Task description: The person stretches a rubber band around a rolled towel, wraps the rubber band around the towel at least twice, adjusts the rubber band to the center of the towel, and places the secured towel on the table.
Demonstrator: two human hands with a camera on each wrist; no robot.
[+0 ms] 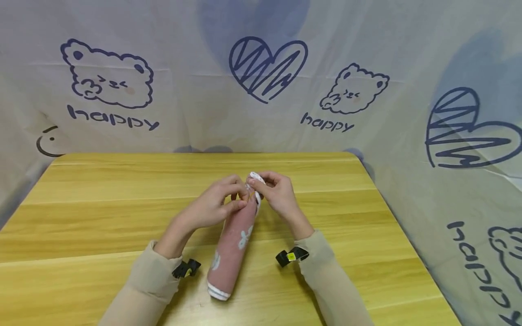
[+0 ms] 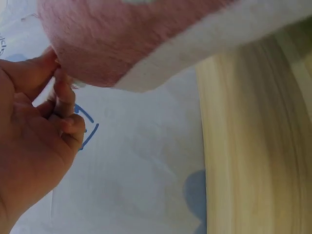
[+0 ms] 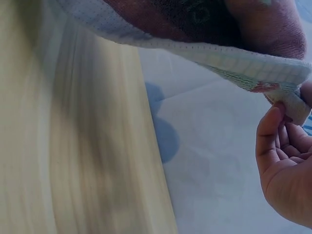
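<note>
And here's the pink rolled towel (image 1: 234, 249), just 1 of it, between the forearms over the middle of the wooden table (image 1: 102, 203)! Look at that line: the long axis runs away from the person, leaning a little right, near end low and left, far end up and right. Both hands are at that far end. The left hand (image 1: 218, 201) pinches the pink fabric between thumb and fingers; the right hand (image 1: 281, 192) pinches the white edge (image 1: 257, 177), its fingers curled in. The right wrist view shows the roll gaping below the folds, dark inside.

Now the count: 2 hands, 2 beige sleeves (image 1: 148, 280), 2 black wrist devices (image 1: 189, 268), 1 on each arm. On the towel, 2 pale motifs (image 1: 244, 237) show, and the near end wears a white band (image 1: 219, 292). Behind, the cloth backdrop (image 1: 187, 108) carries 2 striped hearts (image 1: 268, 68) and the word "happy" 3 times.
</note>
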